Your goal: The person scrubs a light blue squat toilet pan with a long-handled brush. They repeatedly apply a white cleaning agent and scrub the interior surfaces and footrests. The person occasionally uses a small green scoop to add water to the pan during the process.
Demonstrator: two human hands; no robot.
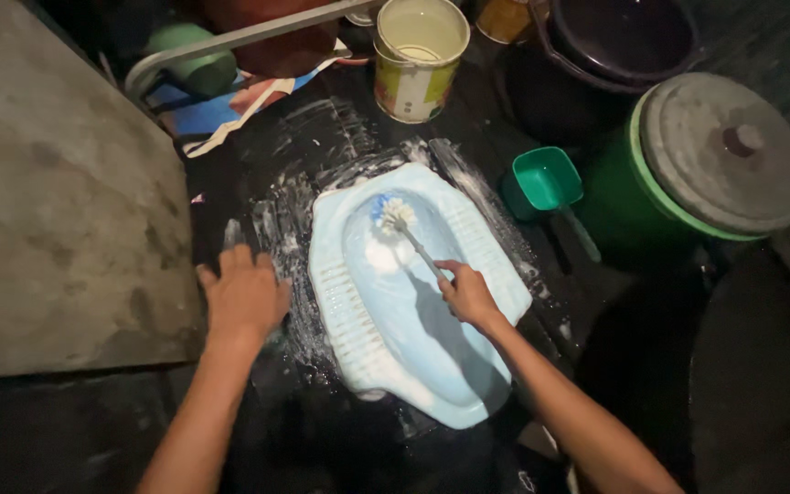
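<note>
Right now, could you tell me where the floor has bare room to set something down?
Bare floor lies below the left hand, beside the concrete wall. Crowded: tin can, green scoop and lidded green bin ring the squat pan.

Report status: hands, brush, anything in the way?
Right hand grips brush in squat pan. Left hand flat on wet floor. Green scoop beside, clear.
</note>
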